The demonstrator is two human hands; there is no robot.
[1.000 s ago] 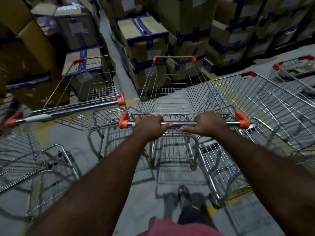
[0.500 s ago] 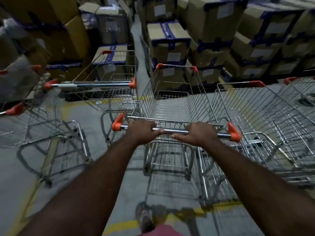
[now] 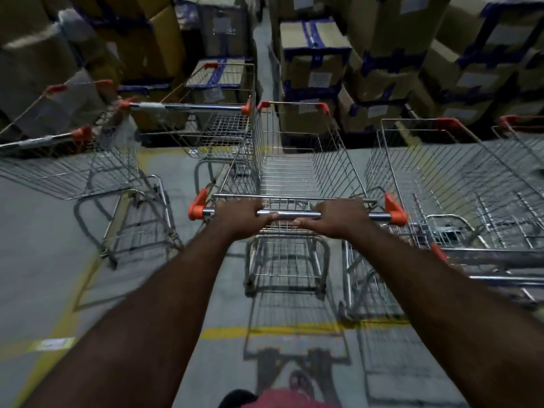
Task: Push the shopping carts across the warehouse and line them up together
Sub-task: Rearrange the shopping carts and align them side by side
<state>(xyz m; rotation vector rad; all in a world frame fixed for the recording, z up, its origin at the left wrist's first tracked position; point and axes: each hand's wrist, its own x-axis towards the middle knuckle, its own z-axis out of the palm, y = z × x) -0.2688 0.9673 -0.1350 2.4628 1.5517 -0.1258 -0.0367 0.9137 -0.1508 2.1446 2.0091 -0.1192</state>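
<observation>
- I see the left hand [image 3: 240,217] and right hand [image 3: 338,217] both clamped on the handle [image 3: 294,214] of the middle cart [image 3: 291,172].
- The middle cart stands between a left cart [image 3: 212,131] and a right cart [image 3: 441,172], close beside each, nose toward the boxes [image 3: 315,54].

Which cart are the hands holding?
The middle cart: left hand and right hand grip its handle bar. Its left neighbour and right neighbour stand untouched.

Stacked brown cardboard boxes [image 3: 315,54] block the front. A silver wire cart [image 3: 217,134] crowds front-left, a second wire cart [image 3: 441,178] the right; grey concrete floor [image 3: 38,245] lies open lower-left.
</observation>
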